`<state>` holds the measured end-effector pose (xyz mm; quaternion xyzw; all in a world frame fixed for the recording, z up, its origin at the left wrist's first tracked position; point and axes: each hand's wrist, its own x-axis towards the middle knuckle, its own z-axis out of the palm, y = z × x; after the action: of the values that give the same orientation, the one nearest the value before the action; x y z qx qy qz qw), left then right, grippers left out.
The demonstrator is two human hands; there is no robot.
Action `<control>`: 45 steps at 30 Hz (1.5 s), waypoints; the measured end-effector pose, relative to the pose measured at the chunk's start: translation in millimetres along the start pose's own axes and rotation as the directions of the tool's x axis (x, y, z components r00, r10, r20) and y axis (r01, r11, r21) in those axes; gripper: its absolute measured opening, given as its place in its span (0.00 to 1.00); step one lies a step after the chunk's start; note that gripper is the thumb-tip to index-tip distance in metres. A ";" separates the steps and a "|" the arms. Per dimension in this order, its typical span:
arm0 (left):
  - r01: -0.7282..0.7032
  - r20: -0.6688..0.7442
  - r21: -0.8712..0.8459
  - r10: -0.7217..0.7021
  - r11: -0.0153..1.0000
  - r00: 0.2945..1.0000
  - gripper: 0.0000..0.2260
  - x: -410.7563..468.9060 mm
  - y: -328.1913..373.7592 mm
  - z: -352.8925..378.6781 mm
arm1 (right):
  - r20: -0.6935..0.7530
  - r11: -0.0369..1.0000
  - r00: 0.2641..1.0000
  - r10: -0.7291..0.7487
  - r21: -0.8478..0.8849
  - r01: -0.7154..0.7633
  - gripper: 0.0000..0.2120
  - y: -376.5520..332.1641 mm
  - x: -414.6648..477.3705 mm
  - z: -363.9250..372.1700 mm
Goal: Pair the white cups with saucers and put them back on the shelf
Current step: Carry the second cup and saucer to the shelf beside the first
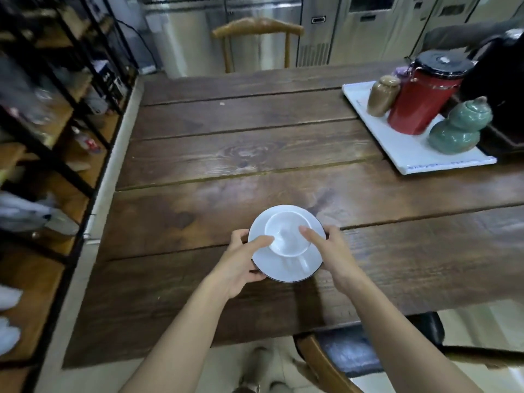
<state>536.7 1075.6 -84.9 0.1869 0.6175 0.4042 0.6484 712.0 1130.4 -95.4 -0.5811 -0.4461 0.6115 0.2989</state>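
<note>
Both forearms run up from the bottom edge toward the table. My left hand (241, 259) is closed on the left rim of the saucer (283, 269), thumb laid over the top and fingers curled beneath. My right hand (331, 251) closes on the right rim the same way, thumb reaching in to the wall of the cup (287, 232).

Position of the task items: white cup sits upright in the middle of the white saucer, handle pointing back toward me. The saucer is over the near part of the table (255, 154); whether it rests on the wood or is just lifted I cannot tell.

Step in hand, as I judge it: pairing is done for this set, and the carry to the shelf (65, 114) comes next. That calls for a level lift (cup is loose on the saucer, so any tilt lets it slide) and a swing to my left, where the black-framed shelf stands beside the table.

Surface: dark wooden planks, mostly bare. No other white cups visible on it.

Room: white tray (408, 148) at far right carrying a red canister (419, 103), a brown jar (382, 95) and a green gourd-shaped jar (459, 129). Wooden chair (256, 32) at the far end, steel cabinets behind it. Shelf contents are blurred.
</note>
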 end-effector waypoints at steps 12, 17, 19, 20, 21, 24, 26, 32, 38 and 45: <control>-0.354 -0.537 -0.269 0.166 0.896 0.827 0.29 -175.2 -66.6 -122.6 | 0.474 0.987 0.875 -0.097 -0.069 0.147 0.20 -8.0 -108.8 162.7; -0.466 -0.679 -0.303 0.155 0.831 0.717 0.23 -261.0 -117.8 -181.3 | 0.639 0.964 0.761 -0.109 -0.119 0.238 0.19 7.6 -184.0 245.9; -0.501 -0.735 -0.309 0.132 0.808 0.665 0.20 -299.2 -141.4 -209.8 | 0.705 0.954 0.703 -0.096 -0.136 0.267 0.21 16.8 -220.9 281.2; -0.514 -0.761 -0.307 0.118 0.801 0.638 0.19 -320.3 -153.9 -224.1 | 0.737 0.946 0.671 -0.086 -0.150 0.286 0.22 22.6 -242.0 299.2; -0.534 -0.787 -0.302 0.110 0.790 0.607 0.19 -341.5 -165.8 -239.3 | 0.768 0.940 0.635 -0.082 -0.152 0.305 0.24 29.4 -262.6 318.5; -0.599 -0.857 -0.289 0.077 0.747 0.510 0.20 -407.0 -204.8 -280.9 | 0.823 0.921 0.565 -0.067 -0.167 0.353 0.27 52.9 -327.9 375.5; -0.636 -0.890 -0.276 0.059 0.721 0.453 0.24 -449.2 -229.5 -305.1 | 0.859 0.916 0.509 -0.061 -0.154 0.371 0.31 69.9 -369.1 411.9; -0.702 -0.945 -0.291 -0.081 0.650 0.317 0.23 -557.9 -292.0 -360.4 | 0.926 0.896 0.377 -0.010 -0.159 0.415 0.32 110.0 -482.8 503.6; -0.729 -0.970 -0.241 -0.194 0.641 0.150 0.17 -631.1 -326.3 -416.2 | 0.968 0.846 0.249 0.035 -0.161 0.509 0.28 140.4 -560.0 584.2; -0.739 -0.966 -0.216 -0.251 0.638 0.066 0.14 -685.2 -351.8 -522.7 | 0.982 0.818 0.166 0.087 -0.165 0.551 0.25 173.8 -617.6 709.9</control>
<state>203.5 211.8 11.9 -0.2723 0.6211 0.7348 -0.0077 134.8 370.2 -28.5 -0.0402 -0.7575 0.6417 -0.1133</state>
